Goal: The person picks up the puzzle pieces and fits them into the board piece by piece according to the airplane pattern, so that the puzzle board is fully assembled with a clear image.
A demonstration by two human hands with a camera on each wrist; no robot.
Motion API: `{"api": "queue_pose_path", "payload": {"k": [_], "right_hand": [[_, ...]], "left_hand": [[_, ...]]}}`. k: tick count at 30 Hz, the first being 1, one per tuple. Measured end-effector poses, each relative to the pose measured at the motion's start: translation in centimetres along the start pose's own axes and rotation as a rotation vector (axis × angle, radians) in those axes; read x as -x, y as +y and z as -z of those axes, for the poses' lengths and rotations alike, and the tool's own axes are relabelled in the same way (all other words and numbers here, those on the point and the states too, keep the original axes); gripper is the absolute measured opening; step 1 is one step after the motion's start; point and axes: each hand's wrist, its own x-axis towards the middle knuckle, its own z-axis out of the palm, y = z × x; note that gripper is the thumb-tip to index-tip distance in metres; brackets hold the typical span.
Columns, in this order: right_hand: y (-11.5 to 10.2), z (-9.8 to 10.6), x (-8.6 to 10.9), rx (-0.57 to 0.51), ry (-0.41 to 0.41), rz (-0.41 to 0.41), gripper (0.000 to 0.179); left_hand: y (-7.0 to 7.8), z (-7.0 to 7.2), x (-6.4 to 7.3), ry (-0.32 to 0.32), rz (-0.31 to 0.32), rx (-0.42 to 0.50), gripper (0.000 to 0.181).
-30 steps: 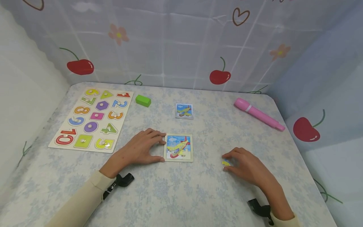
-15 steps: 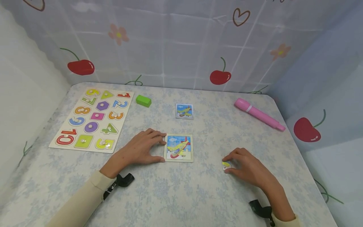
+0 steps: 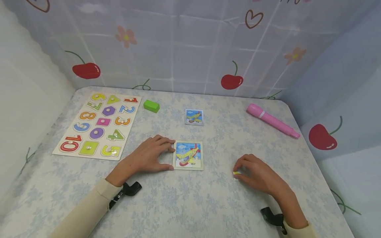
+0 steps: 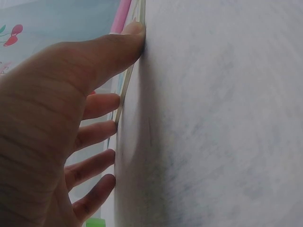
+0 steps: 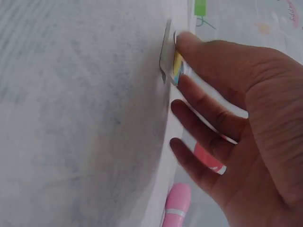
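A small square jigsaw puzzle [image 3: 186,152] in a pale frame shows a yellow airplane on blue sky; its lower right part is white. My left hand [image 3: 151,154] lies at the frame's left edge, thumb at the near corner and fingertips near the far corner. In the left wrist view, the thumb [image 4: 135,29] touches the edge and the fingers are spread. To the right, my right hand [image 3: 257,173] pinches a small yellow and white puzzle piece [image 3: 236,173] between thumb and index finger, mostly hidden by them. The right wrist view shows this piece [image 5: 177,64] tilted close over the tabletop.
Beyond the puzzle lies a small airplane picture card [image 3: 194,117]. A number and shape peg board [image 3: 125,109] is at the left, with a green block [image 3: 151,106] by its far corner. A pink pen-like stick [image 3: 272,120] lies at the back right.
The piece in my right hand has turned: half a second ago its printed face showed more fully, and now only a sliver shows. My left hand stays at the puzzle frame.
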Motion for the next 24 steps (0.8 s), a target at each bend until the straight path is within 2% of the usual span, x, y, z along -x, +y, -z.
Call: {"api": "queue_pose_path", "payload": {"k": [5,9,14,24], "right_hand": [[0.0,-0.1,-0.2,0.019,0.006,0.018,0.02],[0.2,0.3,0.2,-0.013,-0.055,-0.018,0.025],[0.8,0.7,0.7,-0.054,-0.108,-0.018,0.035],[0.8,0.3,0.7,-0.037,-0.083,0.018,0.034]], "left_hand": [[0.0,-0.1,-0.1,-0.002,0.001,-0.005,0.063],[-0.1,0.0,0.0,0.005,0.001,-0.004,0.063],[-0.1,0.1,0.0,0.01,-0.003,-0.009,0.063],[-0.2,-0.2,0.0,0.007,0.001,-0.001,0.063]]}}
